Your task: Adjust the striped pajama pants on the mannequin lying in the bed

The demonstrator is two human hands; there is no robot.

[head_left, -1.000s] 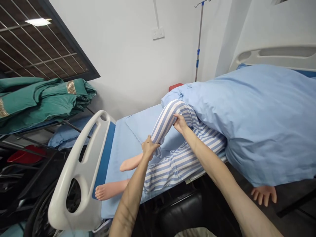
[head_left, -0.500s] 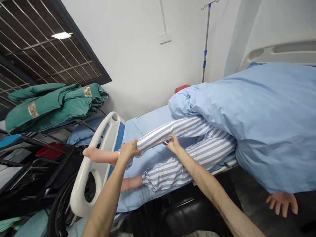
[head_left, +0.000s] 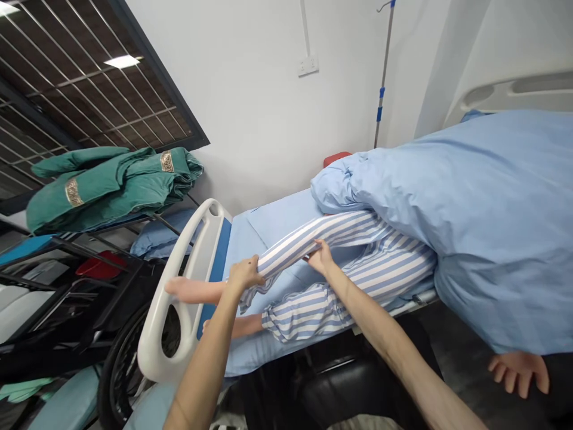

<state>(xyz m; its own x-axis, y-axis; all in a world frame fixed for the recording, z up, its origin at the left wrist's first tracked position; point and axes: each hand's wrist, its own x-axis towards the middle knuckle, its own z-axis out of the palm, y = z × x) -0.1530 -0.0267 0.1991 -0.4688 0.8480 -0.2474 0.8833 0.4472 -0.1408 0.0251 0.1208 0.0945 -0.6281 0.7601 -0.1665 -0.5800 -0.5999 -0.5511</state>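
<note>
On the bed lies a figure in blue-and-white striped trousers, one leg (head_left: 286, 254) lifted off the sheet and slanting down towards the foot end. My left hand (head_left: 245, 276) is closed round its lower shin, over the trouser cuff. Below the knee my right hand (head_left: 320, 258) holds the same leg from the near side, fingers partly hidden under it. The bare foot (head_left: 183, 289) sticks out past my left hand, in front of the footboard. The other leg (head_left: 307, 313) rests on the mattress, its cuff bunched up and its ankle partly behind my left forearm.
A blue quilt (head_left: 501, 197) covers the upper body. The white footboard (head_left: 150, 340) bounds the bed at left, beside a wheelchair wheel (head_left: 110, 382). Folded green cloth (head_left: 111, 188) lies on a rack. A drip stand (head_left: 385, 65) rises behind. Another hand (head_left: 521, 371) shows below the quilt.
The view has shifted slightly, so the scene sits further right. The raised foot and shin are a little lower. Both hands keep their hold on the leg.
</note>
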